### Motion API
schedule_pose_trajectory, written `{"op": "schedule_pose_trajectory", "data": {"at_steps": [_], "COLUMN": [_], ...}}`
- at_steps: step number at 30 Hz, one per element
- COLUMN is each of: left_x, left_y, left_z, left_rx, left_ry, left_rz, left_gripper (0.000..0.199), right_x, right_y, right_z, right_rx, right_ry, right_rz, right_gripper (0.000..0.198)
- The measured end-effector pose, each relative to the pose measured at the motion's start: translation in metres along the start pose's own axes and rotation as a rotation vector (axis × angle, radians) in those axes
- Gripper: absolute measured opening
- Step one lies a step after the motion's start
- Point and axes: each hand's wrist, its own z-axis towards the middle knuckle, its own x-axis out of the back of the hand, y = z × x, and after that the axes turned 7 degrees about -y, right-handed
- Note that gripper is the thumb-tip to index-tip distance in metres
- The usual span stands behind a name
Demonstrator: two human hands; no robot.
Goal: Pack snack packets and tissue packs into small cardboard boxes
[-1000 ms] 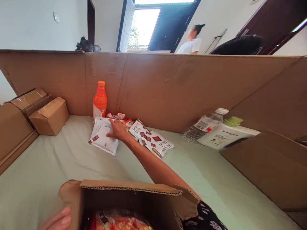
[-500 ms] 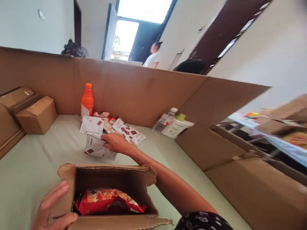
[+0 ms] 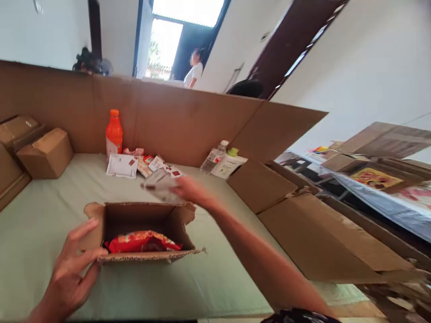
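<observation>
My left hand (image 3: 72,264) grips the left flap of an open cardboard box (image 3: 141,258), thumb at its near edge and fingers along the outside. Inside lies a red snack bag (image 3: 144,241). Beyond the box's far edge, my right hand (image 3: 188,188) is closed on a white packet (image 3: 160,185), blurred by motion and lifted off the cloth. Behind it are more packets: a white one (image 3: 121,166) and several patterned ones, partly covered by the held packet. An orange bottle (image 3: 114,134) stands upright at the back left of them.
Cardboard walls (image 3: 175,121) enclose the green cloth (image 3: 67,197). Closed cartons (image 3: 47,154) sit at the left. A clear bottle (image 3: 214,157) and a white pouch with a green cap (image 3: 229,166) lean at the back right. A person (image 3: 194,69) is beyond the wall.
My right hand has lifted the white packet from the cloth and moved it right. The left hand still holds the box. The camera view has shifted.
</observation>
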Motion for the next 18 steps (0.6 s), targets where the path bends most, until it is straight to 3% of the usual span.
{"op": "schedule_pose_trajectory", "data": {"at_steps": [2,5,6,7,9,13,15,18], "left_x": [0.001,0.000,0.000,0.000,0.000,-0.001,-0.002,-0.003], "left_y": [0.003,0.007,0.008,0.009,0.012,0.014,0.013,0.012], "left_z": [0.002,0.004,0.005,0.006,0.007,0.007,0.005,0.001], "left_rx": [0.001,0.023,0.023,0.023,0.025,0.028,0.033,0.029], "left_ry": [-0.019,-0.019,-0.018,-0.018,-0.018,-0.009,-0.017,-0.018], "left_rz": [-0.020,-0.058,-0.063,-0.063,-0.057,-0.064,-0.074,-0.094], "left_gripper": [0.031,0.031,0.031,0.031,0.030,0.026,0.025,0.027], "right_x": [0.012,0.030,0.033,0.035,0.034,0.023,0.016,0.003], "right_y": [0.014,0.018,0.014,0.008,-0.009,-0.042,-0.054,-0.071], "right_z": [-0.024,-0.072,-0.088,-0.103,-0.125,-0.130,-0.118,-0.093], "right_rx": [-0.061,-0.044,-0.006,0.055,0.243,0.663,0.669,0.480], "right_ry": [0.191,0.903,1.053,1.117,1.042,0.512,0.274,-0.063], "right_rz": [0.099,0.550,0.614,0.615,0.495,0.164,-0.011,-0.257], "right_gripper": [0.028,0.022,0.020,0.020,0.018,0.030,0.037,0.034]}}
